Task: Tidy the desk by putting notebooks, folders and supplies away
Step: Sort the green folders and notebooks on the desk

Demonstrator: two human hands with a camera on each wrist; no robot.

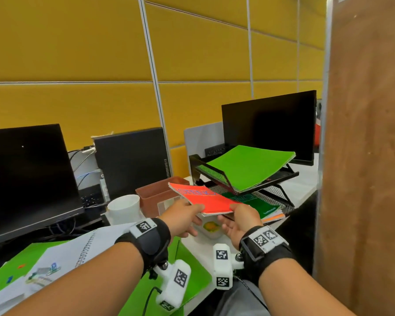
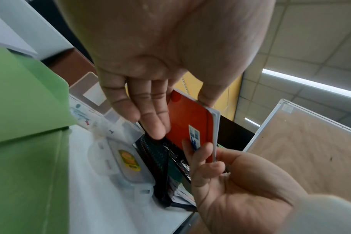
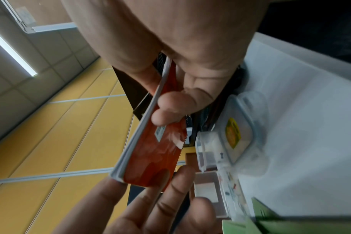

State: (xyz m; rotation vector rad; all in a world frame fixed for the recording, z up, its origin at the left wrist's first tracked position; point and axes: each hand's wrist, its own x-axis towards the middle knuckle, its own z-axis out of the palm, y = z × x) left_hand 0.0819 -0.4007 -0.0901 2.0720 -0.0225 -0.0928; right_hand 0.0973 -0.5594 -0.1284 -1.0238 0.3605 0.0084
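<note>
A red steno notebook (image 1: 205, 199) hangs in the air in front of a black mesh two-tier tray (image 1: 201, 167). My left hand (image 1: 195, 209) pinches its near left corner, thumb on top and fingers beneath. My right hand (image 1: 234, 209) grips its near right corner, with the fingers curled under the cover. In the left wrist view the red notebook (image 2: 188, 117) stands between my left hand (image 2: 180, 117) and right hand (image 2: 206, 158). A green folder (image 1: 249, 167) lies on the upper tier. A dark green steno notebook (image 1: 258, 202) lies on the lower tier.
A white mug (image 1: 123, 208) and a brown box (image 1: 155, 192) stand left of the tray. A clear plastic box (image 1: 211, 226) sits below my hands. A spiral notebook (image 1: 62, 258) on a green folder lies near left. Monitors (image 1: 27, 179) stand behind; a wood partition (image 1: 365, 156) is on the right.
</note>
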